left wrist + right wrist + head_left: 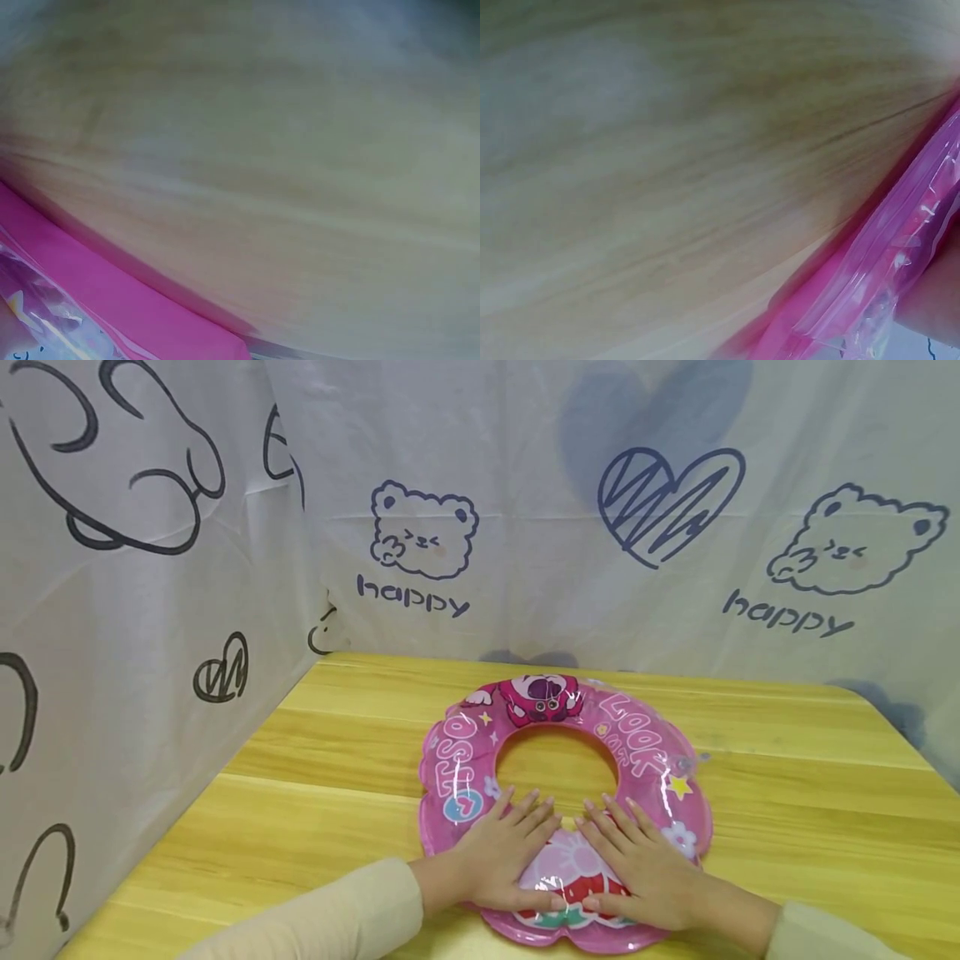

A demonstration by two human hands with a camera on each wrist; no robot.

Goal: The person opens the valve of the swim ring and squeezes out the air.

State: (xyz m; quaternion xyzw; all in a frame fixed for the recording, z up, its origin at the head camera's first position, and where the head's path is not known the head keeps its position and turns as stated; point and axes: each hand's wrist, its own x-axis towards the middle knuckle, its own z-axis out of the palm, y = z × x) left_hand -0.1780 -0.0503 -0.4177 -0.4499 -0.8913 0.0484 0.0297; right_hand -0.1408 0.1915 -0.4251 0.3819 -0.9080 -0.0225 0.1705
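A pink inflatable swim ring (450,760), inflated and printed with a bear, letters, flowers and stars, lies flat on the wooden table. My left hand (502,852) rests on its near left part, fingers straight and pointing toward the hole. On the near right part lies my right hand (648,868), its fingers also extended, the two thumbs close together over a red print. A small clear valve (682,764) sticks out at the ring's right side. The left wrist view catches the swim ring's pink edge (112,292); the right wrist view shows its shiny seam (855,277).
The yellow wood-grain table (300,777) extends on both sides of the ring. White cloth (525,560) with bear and heart drawings hangs behind the table, and another printed cloth (150,610) hangs along its left side.
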